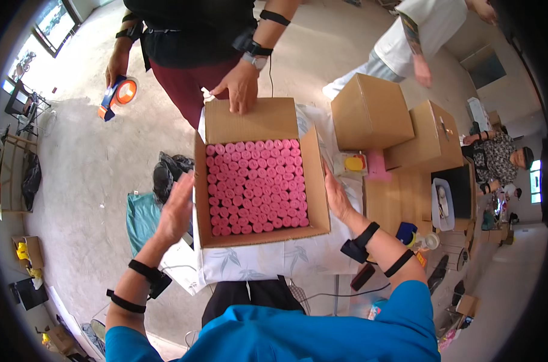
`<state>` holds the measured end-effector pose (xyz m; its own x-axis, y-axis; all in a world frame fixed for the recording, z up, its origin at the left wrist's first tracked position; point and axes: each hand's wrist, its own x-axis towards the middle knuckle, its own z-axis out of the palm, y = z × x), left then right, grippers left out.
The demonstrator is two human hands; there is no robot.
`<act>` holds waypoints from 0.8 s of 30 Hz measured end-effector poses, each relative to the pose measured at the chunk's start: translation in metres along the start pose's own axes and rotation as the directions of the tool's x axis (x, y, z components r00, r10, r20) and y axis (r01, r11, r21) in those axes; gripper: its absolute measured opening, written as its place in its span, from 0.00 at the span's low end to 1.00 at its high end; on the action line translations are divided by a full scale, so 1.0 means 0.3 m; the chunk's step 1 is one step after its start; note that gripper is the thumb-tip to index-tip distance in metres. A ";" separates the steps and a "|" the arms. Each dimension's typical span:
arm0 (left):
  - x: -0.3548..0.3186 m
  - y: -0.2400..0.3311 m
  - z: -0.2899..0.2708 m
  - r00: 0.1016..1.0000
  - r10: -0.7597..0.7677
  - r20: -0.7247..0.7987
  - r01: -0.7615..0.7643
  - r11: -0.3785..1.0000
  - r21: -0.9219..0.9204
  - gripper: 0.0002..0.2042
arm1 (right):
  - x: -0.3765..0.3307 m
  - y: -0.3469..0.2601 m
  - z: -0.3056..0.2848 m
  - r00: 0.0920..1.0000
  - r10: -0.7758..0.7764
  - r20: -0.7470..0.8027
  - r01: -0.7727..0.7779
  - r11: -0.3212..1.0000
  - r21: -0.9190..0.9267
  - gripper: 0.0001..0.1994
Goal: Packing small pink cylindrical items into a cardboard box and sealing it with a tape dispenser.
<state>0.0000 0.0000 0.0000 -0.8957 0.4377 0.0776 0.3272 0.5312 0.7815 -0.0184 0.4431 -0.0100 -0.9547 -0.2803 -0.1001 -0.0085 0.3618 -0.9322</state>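
Observation:
An open cardboard box (319, 181) stands on a table, packed with rows of small pink rolls (256, 187) on end. At its left wall is my left hand (177, 208), fingers stretched out and nothing in the palm; whether it touches the cardboard I cannot tell. My right hand (339, 196) lies along the right side, fingers extended, partly hidden by the raised flap. Across from me a person's hand (241, 84) rests on the box's far flap (253, 117). That person's other hand (117, 66) holds a blue and orange tape dispenser (125, 92).
A white patterned cloth (274, 262) covers the table. Two closed cardboard boxes (370, 111) stand at the far right, by a yellow-topped container (354, 163). Black and teal plastic bags (142, 218) lie left of the table. Other people are on the right.

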 end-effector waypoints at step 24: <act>0.188 0.172 0.165 0.964 -0.086 -0.252 0.056 0.991 -0.124 0.32 | -0.325 -0.307 0.257 0.923 -0.142 0.357 0.339 0.736 -0.586 0.27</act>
<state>-0.0188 0.0881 0.0141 -0.9674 0.1932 0.1638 0.2368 0.4603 0.8556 0.0986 0.3685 0.0589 -0.7744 -0.6271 -0.0845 -0.5042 0.6922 -0.5163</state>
